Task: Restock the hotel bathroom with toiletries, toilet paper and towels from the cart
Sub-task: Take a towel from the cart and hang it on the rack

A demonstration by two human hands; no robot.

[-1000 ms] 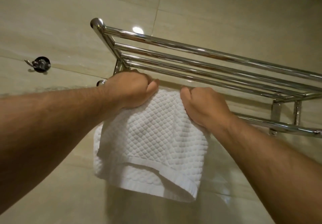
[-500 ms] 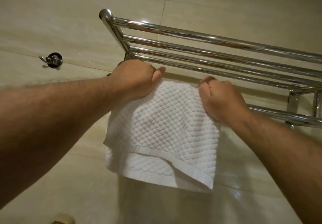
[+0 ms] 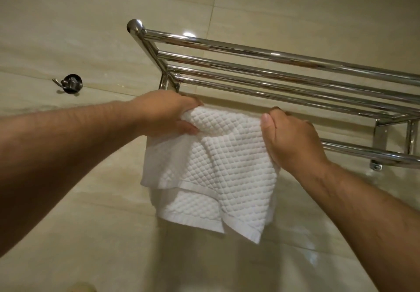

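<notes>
A white waffle-weave towel (image 3: 218, 169) hangs folded below the chrome towel rack (image 3: 272, 73) on the tiled wall, draped over the rack's lower bar, which is hidden behind it on the left. My left hand (image 3: 168, 114) grips the towel's top left corner, fingers curled into the cloth. My right hand (image 3: 288, 137) grips the top right edge, thumb up against the fabric. The towel's hemmed ends hang unevenly at the bottom.
The lower bar (image 3: 368, 153) runs on to the right to its bracket (image 3: 384, 132). A small metal wall hook (image 3: 70, 84) sits to the left of the rack. Beige wall tiles fill the background.
My left hand has bunched the towel's top left corner and shifted down a little. My right hand has moved further right along the bar. The towel's cloth now hangs more rumpled.
</notes>
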